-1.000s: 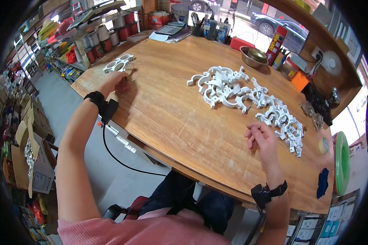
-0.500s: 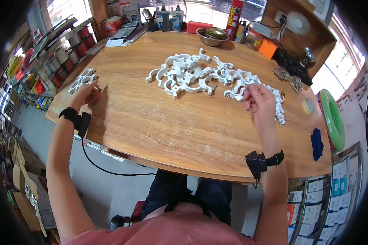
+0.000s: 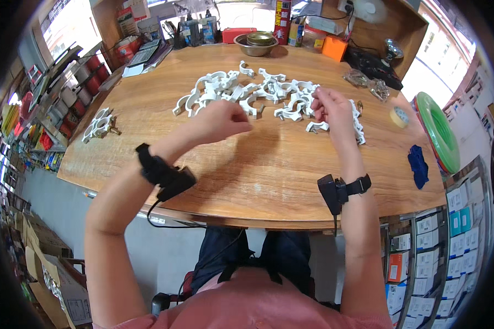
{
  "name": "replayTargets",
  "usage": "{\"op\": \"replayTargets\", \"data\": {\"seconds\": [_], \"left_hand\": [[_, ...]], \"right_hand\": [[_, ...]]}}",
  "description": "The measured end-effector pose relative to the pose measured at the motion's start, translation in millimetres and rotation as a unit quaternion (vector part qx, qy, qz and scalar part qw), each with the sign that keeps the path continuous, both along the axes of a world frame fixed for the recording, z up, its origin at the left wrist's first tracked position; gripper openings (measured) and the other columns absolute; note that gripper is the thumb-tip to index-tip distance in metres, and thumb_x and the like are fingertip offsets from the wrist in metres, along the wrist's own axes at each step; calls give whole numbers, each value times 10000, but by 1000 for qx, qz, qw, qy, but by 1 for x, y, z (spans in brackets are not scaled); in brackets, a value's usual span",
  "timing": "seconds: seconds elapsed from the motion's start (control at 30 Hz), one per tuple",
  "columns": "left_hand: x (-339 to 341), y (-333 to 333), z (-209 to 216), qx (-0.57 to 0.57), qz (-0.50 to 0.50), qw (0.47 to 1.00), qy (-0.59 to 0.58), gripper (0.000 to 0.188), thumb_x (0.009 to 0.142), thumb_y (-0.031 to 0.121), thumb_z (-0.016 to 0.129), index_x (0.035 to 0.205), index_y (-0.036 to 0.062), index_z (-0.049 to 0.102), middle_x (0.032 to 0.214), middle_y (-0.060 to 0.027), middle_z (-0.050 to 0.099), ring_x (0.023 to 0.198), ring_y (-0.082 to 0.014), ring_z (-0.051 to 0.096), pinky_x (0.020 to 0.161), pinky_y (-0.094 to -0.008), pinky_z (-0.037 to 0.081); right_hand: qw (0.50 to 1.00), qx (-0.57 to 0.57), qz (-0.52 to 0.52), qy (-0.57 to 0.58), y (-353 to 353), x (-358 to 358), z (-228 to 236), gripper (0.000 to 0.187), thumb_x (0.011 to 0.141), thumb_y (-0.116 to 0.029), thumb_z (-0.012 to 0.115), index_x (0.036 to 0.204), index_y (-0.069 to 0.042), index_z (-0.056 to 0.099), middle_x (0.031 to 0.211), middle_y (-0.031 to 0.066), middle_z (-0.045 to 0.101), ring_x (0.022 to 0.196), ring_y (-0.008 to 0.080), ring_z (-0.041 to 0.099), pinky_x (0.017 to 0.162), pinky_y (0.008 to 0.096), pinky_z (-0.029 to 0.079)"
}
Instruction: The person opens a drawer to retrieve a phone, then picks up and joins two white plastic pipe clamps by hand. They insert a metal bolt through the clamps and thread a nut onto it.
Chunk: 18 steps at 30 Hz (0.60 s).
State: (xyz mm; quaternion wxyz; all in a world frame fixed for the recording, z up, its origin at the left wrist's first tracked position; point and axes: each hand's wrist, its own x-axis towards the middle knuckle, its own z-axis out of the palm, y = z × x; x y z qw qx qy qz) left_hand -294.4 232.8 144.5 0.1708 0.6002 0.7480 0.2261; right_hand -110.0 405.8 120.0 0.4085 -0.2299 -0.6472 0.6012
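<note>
Heaped across the middle of the wooden desk (image 3: 214, 181) are several white plastic pipe clamps (image 3: 225, 82). At the heap's near left side is my left hand (image 3: 225, 119), thumb and forefinger apart, nothing visible between them; its other fingers are hidden. My right hand (image 3: 335, 112) is over the heap's right part with its fingers curled in. What they hold, if anything, is hidden. Just below those fingers shows one white clamp (image 3: 317, 127); whether they touch it I cannot tell. Far to the left lies a separate group of white clamps (image 3: 99, 125) with a brass-coloured screw (image 3: 115, 131).
Small plastic bags of hardware (image 3: 368, 82), a tape roll (image 3: 399, 117), a blue cloth (image 3: 417, 166) and green coiled tubing (image 3: 436, 131) are at the right. Metal bowls (image 3: 257, 48) and a red spray can (image 3: 281, 22) stand at the back. Wire spools (image 3: 82, 74) line the left.
My left hand has left the clamps at the far left and moved right to the heap. My right hand stays over the heap's right part. The whole view has shifted a little.
</note>
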Motion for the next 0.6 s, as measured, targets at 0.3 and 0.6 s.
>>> {"op": "replayTargets", "data": {"seconds": [0.3,0.6], "left_hand": [[20,94,-40,62,17,980,191,198,769,222,510,824,82,638,820,-139,630,802,-302,605,697,-402,477],[12,106,-58,63,-2,989,137,180,737,213,601,770,39,633,764,-151,625,711,-313,592,640,-384,468]], "right_hand": [[886,372,-149,-232,-8,-4,-15,223,790,-306,547,760,-95,614,669,101,619,616,264,600,547,355,459],[892,364,-85,-252,-19,-7,-13,186,790,-274,552,754,-102,615,658,96,613,632,275,596,567,365,462]]}}
